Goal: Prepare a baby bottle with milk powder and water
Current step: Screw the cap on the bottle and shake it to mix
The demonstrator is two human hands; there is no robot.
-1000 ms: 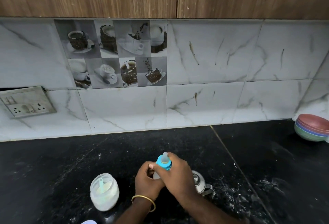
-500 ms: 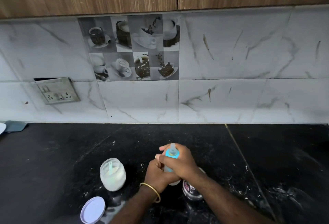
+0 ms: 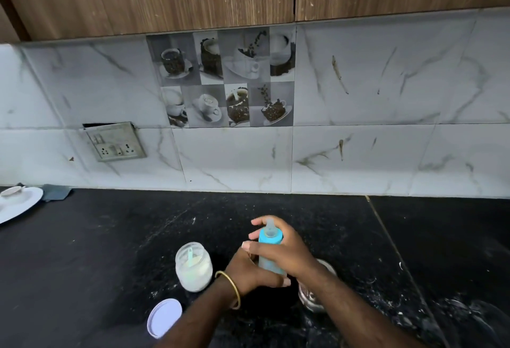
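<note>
A baby bottle [image 3: 269, 260] with a blue collar and clear teat stands upright on the black counter [image 3: 110, 237]. My right hand [image 3: 287, 251] wraps around its blue collar from the right. My left hand [image 3: 248, 271], with a gold bangle at the wrist, grips the bottle's lower body. An open glass jar of white milk powder [image 3: 194, 270] with a scoop inside stands just left of my hands. Its white lid [image 3: 164, 318] lies flat in front of it.
A steel cup [image 3: 314, 298] stands behind my right wrist, mostly hidden. A white plate [image 3: 19, 205] and a dark cloth [image 3: 56, 192] lie at the far left by the tiled wall. A switch socket [image 3: 114, 142] sits on the wall. White powder specks dot the counter.
The camera view has tilted down and shifted, so the lid and the plate came into sight. Both hands stay on the bottle, with the right hand turning slightly on the collar.
</note>
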